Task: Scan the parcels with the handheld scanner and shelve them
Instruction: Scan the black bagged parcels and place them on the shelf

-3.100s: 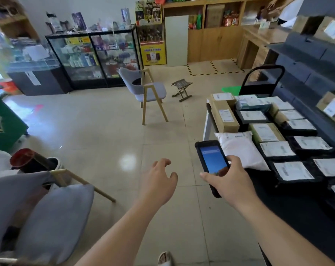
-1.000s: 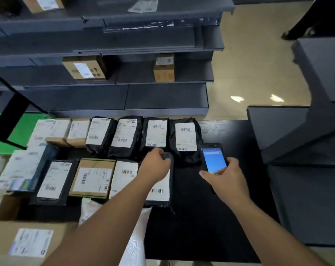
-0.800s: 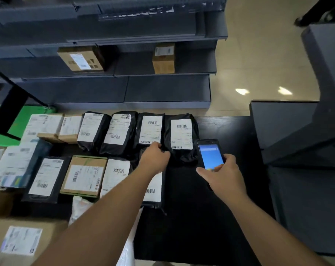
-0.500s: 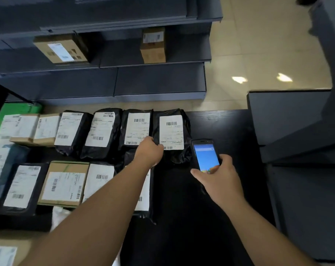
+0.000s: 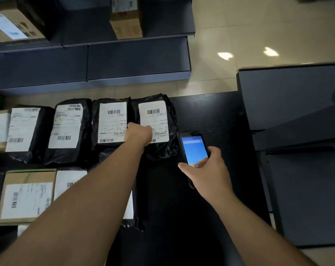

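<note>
Several parcels lie in two rows on a black table [image 5: 210, 112]. The far row holds black bag parcels with white barcode labels. My left hand [image 5: 138, 134] reaches over the near row, fingers curled down onto the near-left edge of the rightmost black parcel [image 5: 155, 116], between it and its neighbour [image 5: 112, 121]; the fingertips are hidden behind the hand. Just right of that parcel, my right hand [image 5: 208, 170] holds the handheld scanner [image 5: 194, 146] upright, with its blue screen lit.
Dark grey shelves [image 5: 138, 60] stand beyond the table, with a cardboard box [image 5: 126, 18] and a second one [image 5: 11, 25] on them. Another grey shelf unit [image 5: 297, 96] stands at the right. A flat cardboard parcel [image 5: 26, 196] lies in the near row.
I turned from the room to the table. My left hand left the near-row parcel and moved forward onto the far row's rightmost black parcel. The scanner stayed in my right hand.
</note>
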`<action>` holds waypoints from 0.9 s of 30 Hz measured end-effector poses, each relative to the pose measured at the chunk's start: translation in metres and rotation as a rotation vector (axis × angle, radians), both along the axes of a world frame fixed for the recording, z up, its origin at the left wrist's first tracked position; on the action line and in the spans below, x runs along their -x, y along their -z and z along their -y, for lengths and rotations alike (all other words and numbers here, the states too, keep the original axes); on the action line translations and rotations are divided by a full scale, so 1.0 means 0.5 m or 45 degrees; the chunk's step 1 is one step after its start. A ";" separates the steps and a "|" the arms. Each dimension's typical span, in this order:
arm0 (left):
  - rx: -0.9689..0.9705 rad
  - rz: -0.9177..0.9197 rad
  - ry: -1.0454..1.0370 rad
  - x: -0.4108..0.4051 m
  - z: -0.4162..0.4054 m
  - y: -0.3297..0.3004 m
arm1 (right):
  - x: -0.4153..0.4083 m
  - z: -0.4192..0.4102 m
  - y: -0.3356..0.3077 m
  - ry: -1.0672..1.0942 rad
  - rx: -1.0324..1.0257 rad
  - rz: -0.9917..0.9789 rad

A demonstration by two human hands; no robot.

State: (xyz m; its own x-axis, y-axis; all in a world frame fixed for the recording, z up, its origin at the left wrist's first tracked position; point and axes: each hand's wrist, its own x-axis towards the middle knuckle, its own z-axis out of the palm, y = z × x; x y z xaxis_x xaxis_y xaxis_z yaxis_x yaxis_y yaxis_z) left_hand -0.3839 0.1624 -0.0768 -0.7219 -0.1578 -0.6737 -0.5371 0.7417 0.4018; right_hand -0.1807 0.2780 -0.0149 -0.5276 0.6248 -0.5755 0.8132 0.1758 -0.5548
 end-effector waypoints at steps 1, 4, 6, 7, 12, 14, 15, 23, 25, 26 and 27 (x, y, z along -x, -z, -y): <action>0.007 0.007 -0.016 0.003 0.000 0.010 | 0.002 0.000 0.001 0.000 -0.001 0.005; -0.033 0.040 -0.066 0.007 -0.003 0.038 | 0.008 0.001 0.001 0.001 -0.004 0.010; -0.101 0.061 -0.121 0.000 -0.009 0.040 | 0.009 0.003 0.001 0.011 -0.008 0.006; -0.146 0.071 -0.158 -0.005 -0.014 0.037 | 0.008 0.004 0.001 0.021 -0.010 0.001; -0.267 0.122 -0.267 -0.018 -0.014 0.029 | 0.003 0.013 -0.010 0.064 0.001 -0.001; -0.347 0.099 -0.273 -0.019 -0.010 0.022 | 0.001 0.018 -0.016 0.070 0.003 -0.015; -0.404 0.085 -0.280 -0.018 -0.009 0.018 | 0.000 0.021 -0.020 0.072 0.001 -0.022; -0.592 -0.060 -0.113 -0.050 0.027 -0.077 | -0.023 0.049 -0.092 0.078 -0.034 -0.089; -0.632 -0.080 -0.076 -0.070 0.048 -0.102 | -0.033 0.059 -0.118 0.076 -0.050 -0.104; -0.653 -0.090 -0.064 -0.080 0.060 -0.116 | -0.039 0.065 -0.133 0.076 -0.055 -0.110; -0.680 -0.104 -0.059 -0.089 0.071 -0.129 | -0.046 0.070 -0.149 0.077 -0.059 -0.118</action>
